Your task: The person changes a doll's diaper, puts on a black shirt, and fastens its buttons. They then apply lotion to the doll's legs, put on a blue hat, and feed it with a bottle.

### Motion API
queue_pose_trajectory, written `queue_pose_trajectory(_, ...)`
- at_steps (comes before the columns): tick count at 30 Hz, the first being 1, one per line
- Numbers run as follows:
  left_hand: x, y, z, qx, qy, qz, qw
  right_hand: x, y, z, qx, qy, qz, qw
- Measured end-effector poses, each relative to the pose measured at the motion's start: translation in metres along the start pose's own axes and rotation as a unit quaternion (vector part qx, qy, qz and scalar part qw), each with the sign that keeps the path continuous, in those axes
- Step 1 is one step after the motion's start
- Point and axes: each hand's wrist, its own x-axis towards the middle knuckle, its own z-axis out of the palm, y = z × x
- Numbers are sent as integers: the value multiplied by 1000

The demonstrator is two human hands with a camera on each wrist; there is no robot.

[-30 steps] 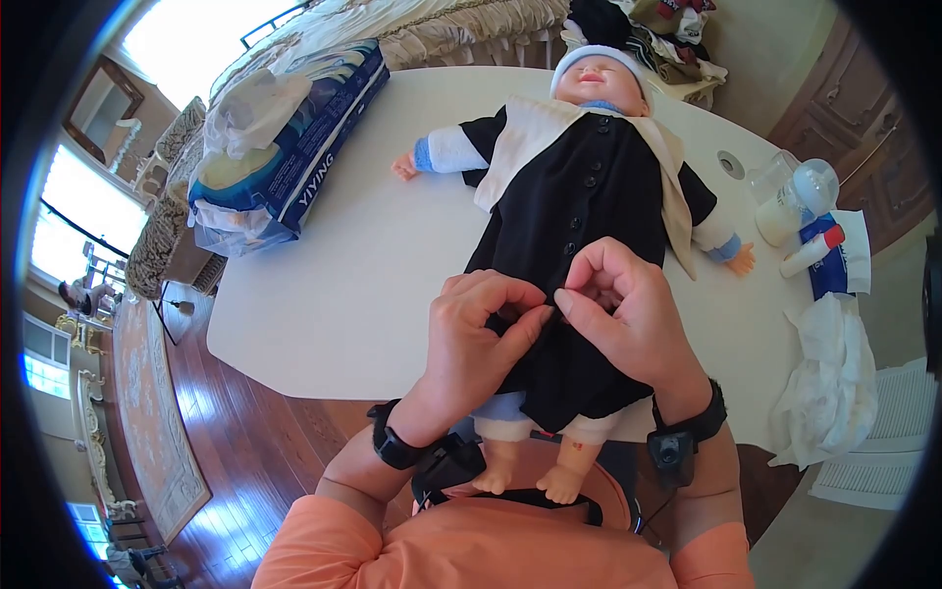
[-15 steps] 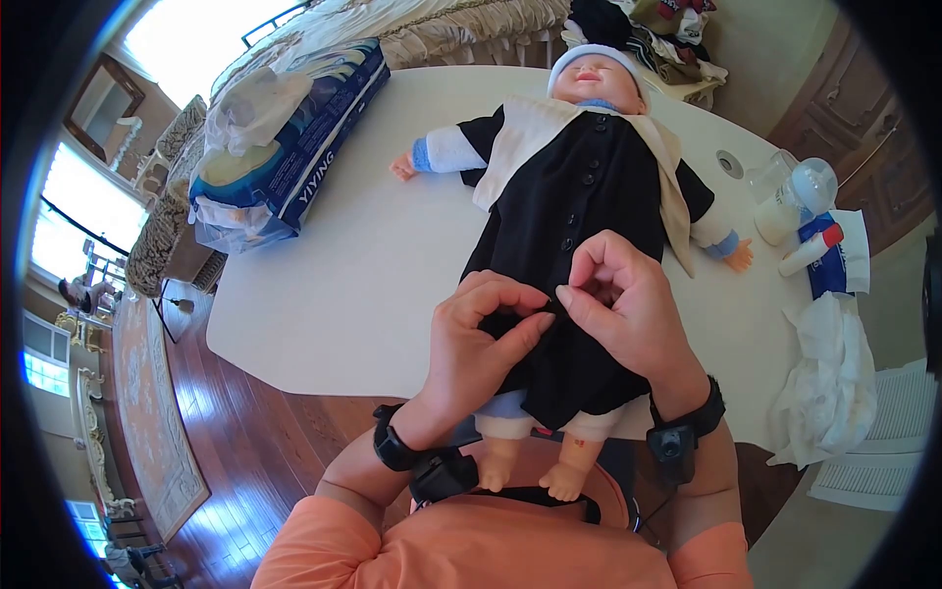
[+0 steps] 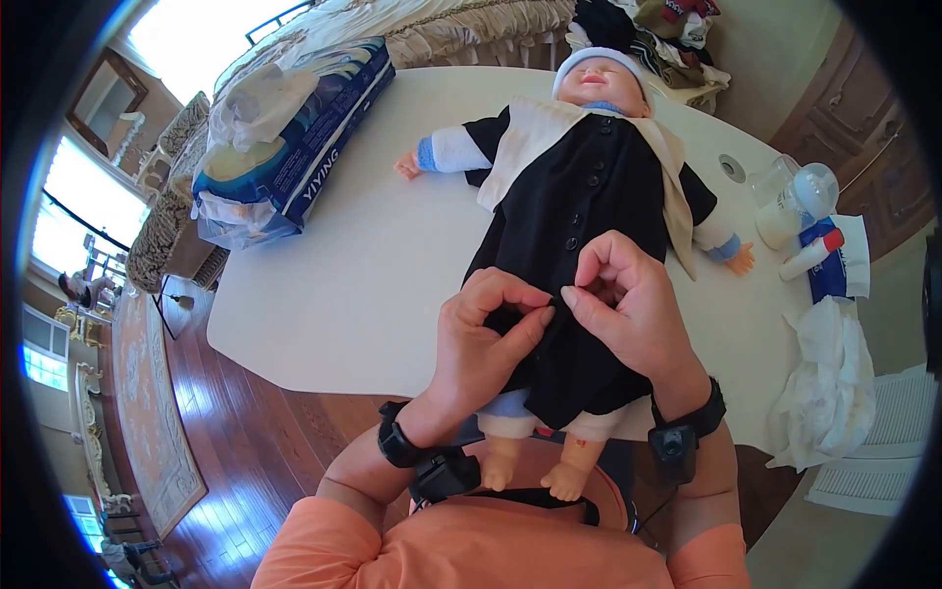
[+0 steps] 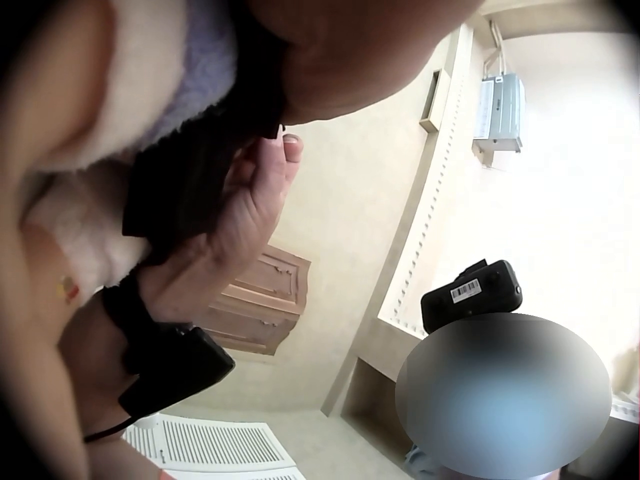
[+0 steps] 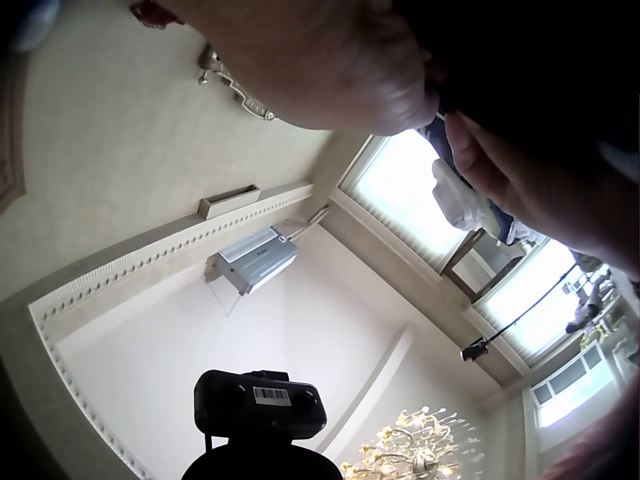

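Observation:
A baby doll (image 3: 601,80) in a white cap lies on its back, its feet toward the person. It wears a black buttoned coat (image 3: 549,201) with a cream collar (image 3: 530,147) over a white and blue outfit. Low on the coat's front, the left hand (image 3: 486,334) pinches the black cloth between thumb and forefinger. Close beside it, the right hand (image 3: 633,309) pinches the same front edge, fingertips almost meeting the left's. Several dark buttons (image 3: 572,243) run up the coat above the hands. Whatever small part lies between the fingertips is hidden.
On the white table (image 3: 324,324), a blue diaper pack (image 3: 294,147) stands at the left. A baby bottle (image 3: 785,216), a red-capped tube (image 3: 812,255) and a crumpled white plastic bag (image 3: 824,383) are along the right edge. Clothes (image 3: 667,44) are heaped behind the doll.
Both hands stay at the same spot on the coat front, with only slight finger shifts. The whole head view shifts slightly.

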Motion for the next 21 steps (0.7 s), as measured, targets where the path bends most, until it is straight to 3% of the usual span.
queue_pose_trajectory(5,3,1,-1,-82,-15,-93,992,0,-2,0,-11,0,-6,1000)
queue_pose_trajectory(12,4,5,-2,-42,-16,-58,997,-1,-3,0,-32,-2,-10,999)
queue_pose_trajectory(15,6,6,-3,44,-13,-14,999,0,-1,0,-42,-1,-19,999)
queue_pose_trajectory(17,8,4,-3,159,-16,102,982,0,-1,0,-43,0,-25,999)
queue_pose_trajectory(21,12,10,-6,250,-30,165,954,1,-1,1,-54,-6,-28,998)
